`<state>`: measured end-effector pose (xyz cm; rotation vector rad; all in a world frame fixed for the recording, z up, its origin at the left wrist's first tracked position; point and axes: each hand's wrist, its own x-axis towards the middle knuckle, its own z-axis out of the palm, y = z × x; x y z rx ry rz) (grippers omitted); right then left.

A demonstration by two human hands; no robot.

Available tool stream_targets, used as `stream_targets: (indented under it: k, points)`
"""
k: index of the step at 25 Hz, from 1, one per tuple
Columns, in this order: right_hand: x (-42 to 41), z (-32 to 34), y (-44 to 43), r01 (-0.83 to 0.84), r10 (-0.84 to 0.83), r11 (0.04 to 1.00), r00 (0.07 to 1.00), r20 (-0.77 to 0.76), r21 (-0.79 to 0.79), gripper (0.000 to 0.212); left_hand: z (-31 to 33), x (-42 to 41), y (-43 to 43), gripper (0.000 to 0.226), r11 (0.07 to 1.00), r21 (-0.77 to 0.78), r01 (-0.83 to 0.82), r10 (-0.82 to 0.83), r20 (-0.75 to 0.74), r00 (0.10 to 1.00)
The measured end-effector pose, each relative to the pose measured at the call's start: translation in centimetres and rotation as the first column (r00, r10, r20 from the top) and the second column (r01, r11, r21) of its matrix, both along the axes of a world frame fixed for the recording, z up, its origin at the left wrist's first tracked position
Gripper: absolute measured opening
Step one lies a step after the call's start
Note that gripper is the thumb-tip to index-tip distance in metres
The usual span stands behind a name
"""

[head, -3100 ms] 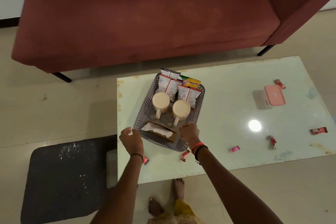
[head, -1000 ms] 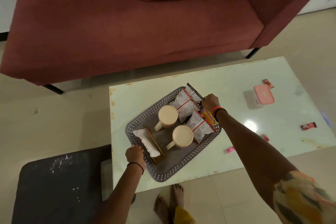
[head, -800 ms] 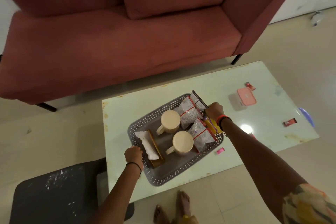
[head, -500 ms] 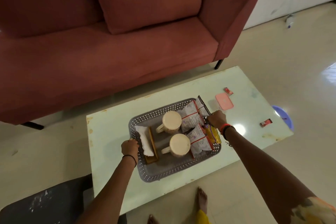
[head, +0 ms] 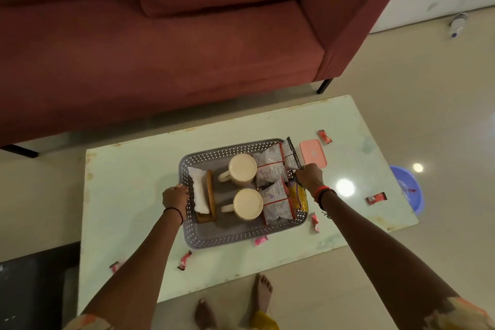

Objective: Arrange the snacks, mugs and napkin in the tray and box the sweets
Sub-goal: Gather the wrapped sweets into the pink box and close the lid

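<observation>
A grey perforated tray (head: 235, 236) rests on the pale table (head: 128, 195). Inside it stand two cream mugs (head: 242, 173) (head: 247, 205), a white napkin (head: 199, 190) in a wooden holder (head: 210, 195), and several snack packets (head: 273, 177). My left hand (head: 175, 197) grips the tray's left rim. My right hand (head: 308, 177) grips its right rim beside the packets. A pink sweet box (head: 312, 153) sits shut just right of the tray. Wrapped red and pink sweets (head: 376, 198) (head: 261, 240) (head: 184, 260) lie scattered on the table.
A dark red sofa (head: 187, 48) stands behind the table. A blue basin (head: 407, 187) sits on the floor at the table's right end. A dark mat (head: 32, 289) lies at the lower left. My bare feet (head: 262, 292) are under the table's near edge.
Both hands have turned and carried the tray toward the table's middle, close to the pink box. My view has shifted right along the sofa, and sweets near the front edge now show.
</observation>
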<state>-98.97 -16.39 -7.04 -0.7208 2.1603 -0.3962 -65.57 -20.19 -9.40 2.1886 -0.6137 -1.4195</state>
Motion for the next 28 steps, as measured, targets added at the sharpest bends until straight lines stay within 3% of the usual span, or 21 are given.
stream_targets:
  k: [10, 15, 20, 28]
  points:
    - [-1.4, -4.6, -4.3, -0.044, 0.042, 0.998, 0.998, -0.044, -0.052, 0.017, -3.2, -1.5, -3.0, 0.029, 0.991, -0.066, -0.117, 0.112, -0.078, 0.991]
    - [-1.5, -5.5, -6.0, -0.081, 0.077, 0.995, 0.994, -0.074, -0.066, 0.013, -4.9, -1.2, -4.4, 0.024, 0.993, -0.034, -0.113, 0.113, -0.019, 0.993]
    - [-1.1, -6.8, -6.5, -0.083, 0.079, 0.995, 0.994, -0.071, -0.047, 0.026, -5.6, -1.0, -5.2, 0.033, 0.996, -0.067, -0.058, 0.054, -0.066, 0.996]
    - [-0.9, -7.2, -6.5, -0.068, 0.065, 0.997, 0.995, -0.079, -0.043, 0.031, -6.9, -0.2, -5.5, 0.026, 0.997, -0.062, -0.048, 0.048, 0.000, 0.999]
